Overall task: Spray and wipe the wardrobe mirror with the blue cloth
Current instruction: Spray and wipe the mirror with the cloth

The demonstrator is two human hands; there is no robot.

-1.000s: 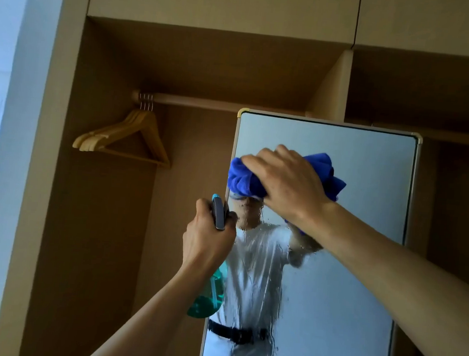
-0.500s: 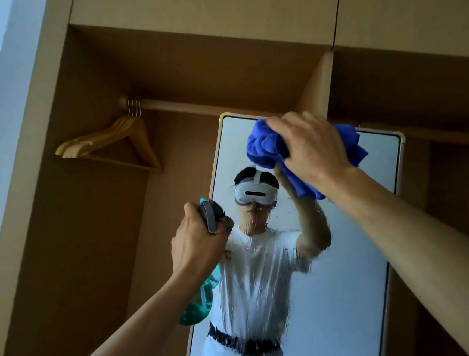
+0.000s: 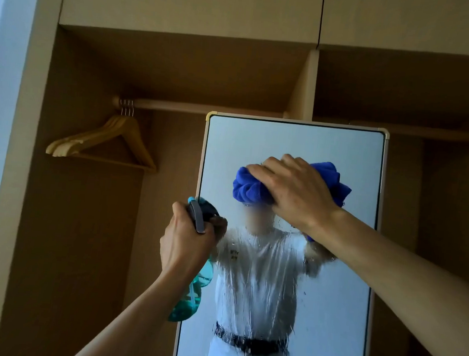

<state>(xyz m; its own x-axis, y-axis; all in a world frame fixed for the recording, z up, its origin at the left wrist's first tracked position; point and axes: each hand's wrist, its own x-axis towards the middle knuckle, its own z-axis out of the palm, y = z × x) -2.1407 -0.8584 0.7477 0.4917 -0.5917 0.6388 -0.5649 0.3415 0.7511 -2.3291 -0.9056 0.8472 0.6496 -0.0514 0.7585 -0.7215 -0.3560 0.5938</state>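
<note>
Head view: two bare hands at the wardrobe mirror (image 3: 342, 159), one pressing a cloth, one holding a sprayer.

Right hand (image 3: 294, 191) lies over the bunched blue cloth (image 3: 250, 189), fingers curled around it and pressing it flat against the upper middle of the mirror glass. Left hand (image 3: 186, 241) is closed in a fist around the neck of the teal spray bottle (image 3: 188, 301), held upright just in front of the mirror's left frame edge, nozzle toward the glass. Below the cloth, the mirror surface carries wet streaks and droplets running down over the reflection of a person in a white shirt. Left of the mirror, wooden hangers (image 3: 103, 143) hang from the rail (image 3: 205, 108) inside the wardrobe.
</note>
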